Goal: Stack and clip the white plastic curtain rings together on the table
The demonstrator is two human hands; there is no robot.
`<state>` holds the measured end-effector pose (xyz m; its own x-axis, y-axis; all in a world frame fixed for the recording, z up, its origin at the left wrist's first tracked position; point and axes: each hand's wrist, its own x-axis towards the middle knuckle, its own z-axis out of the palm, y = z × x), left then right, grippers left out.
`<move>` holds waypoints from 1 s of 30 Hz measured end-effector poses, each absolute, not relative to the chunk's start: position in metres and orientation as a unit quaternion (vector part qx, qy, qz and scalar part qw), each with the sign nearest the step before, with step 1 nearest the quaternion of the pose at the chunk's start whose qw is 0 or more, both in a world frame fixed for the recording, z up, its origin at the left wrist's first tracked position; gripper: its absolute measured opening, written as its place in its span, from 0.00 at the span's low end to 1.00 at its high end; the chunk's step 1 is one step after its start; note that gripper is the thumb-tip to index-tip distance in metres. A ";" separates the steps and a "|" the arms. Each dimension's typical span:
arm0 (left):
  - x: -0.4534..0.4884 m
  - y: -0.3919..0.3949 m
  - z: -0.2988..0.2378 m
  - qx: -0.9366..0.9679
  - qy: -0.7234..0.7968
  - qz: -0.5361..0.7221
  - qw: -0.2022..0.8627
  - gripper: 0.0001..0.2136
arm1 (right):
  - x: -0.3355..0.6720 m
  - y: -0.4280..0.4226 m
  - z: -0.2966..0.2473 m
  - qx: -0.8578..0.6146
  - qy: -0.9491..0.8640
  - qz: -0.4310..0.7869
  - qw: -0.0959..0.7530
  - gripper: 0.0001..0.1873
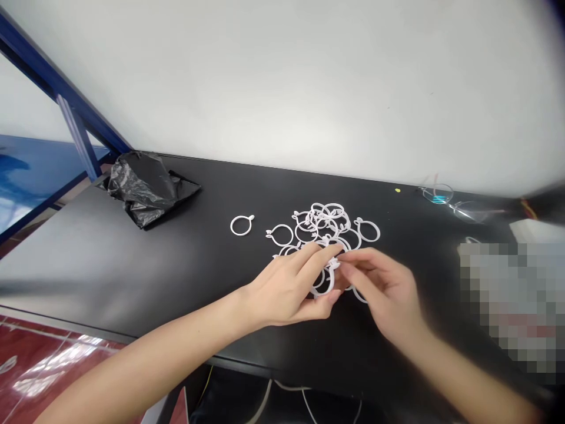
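Observation:
A white curtain ring with a small eyelet is held up over the dark tabletop. My left hand grips it, thumb below and fingers over the top. The thumb and forefinger of my right hand pinch at the eyelet; the exact contact is partly hidden. Just beyond both hands lies a loose pile of similar white rings, some of them covered by my fingers. Single rings lie apart from it: one ring to the left, another ring nearer the pile, and one more ring on its right.
A crumpled black plastic bag rests at the back left of the black table. Eyeglasses lie at the back right, near a blurred-out object. A pale wall rises behind, with a blue metal frame at left.

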<state>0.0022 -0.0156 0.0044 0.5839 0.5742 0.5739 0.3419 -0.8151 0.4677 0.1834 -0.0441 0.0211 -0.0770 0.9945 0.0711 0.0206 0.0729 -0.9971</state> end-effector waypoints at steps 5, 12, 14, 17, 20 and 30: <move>0.000 -0.016 0.002 0.869 0.258 0.392 0.155 0.17 | 0.183 -0.049 0.029 -0.461 -0.611 0.432 0.478 0.09; -0.004 -0.012 0.002 0.894 0.269 0.343 0.108 0.21 | 0.174 -0.057 0.019 -0.487 -0.614 0.404 0.473 0.03; -0.004 -0.011 0.002 0.890 0.287 0.343 0.088 0.21 | 0.173 -0.057 0.017 -0.478 -0.608 0.413 0.481 0.03; -0.004 -0.010 0.002 0.885 0.309 0.341 0.070 0.21 | 0.173 -0.057 0.015 -0.452 -0.608 0.420 0.499 0.03; -0.004 -0.010 0.002 0.891 0.285 0.351 0.051 0.19 | 0.173 -0.058 0.013 -0.440 -0.609 0.427 0.504 0.03; -0.002 -0.011 0.001 0.895 0.240 0.375 0.024 0.15 | 0.174 -0.058 0.011 -0.414 -0.625 0.424 0.507 0.06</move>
<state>-0.0017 -0.0106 0.0008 0.6044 0.4472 0.6593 0.4105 -0.8841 0.2233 0.1736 -0.0582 0.0106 -0.1423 0.9486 0.2828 0.0880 0.2967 -0.9509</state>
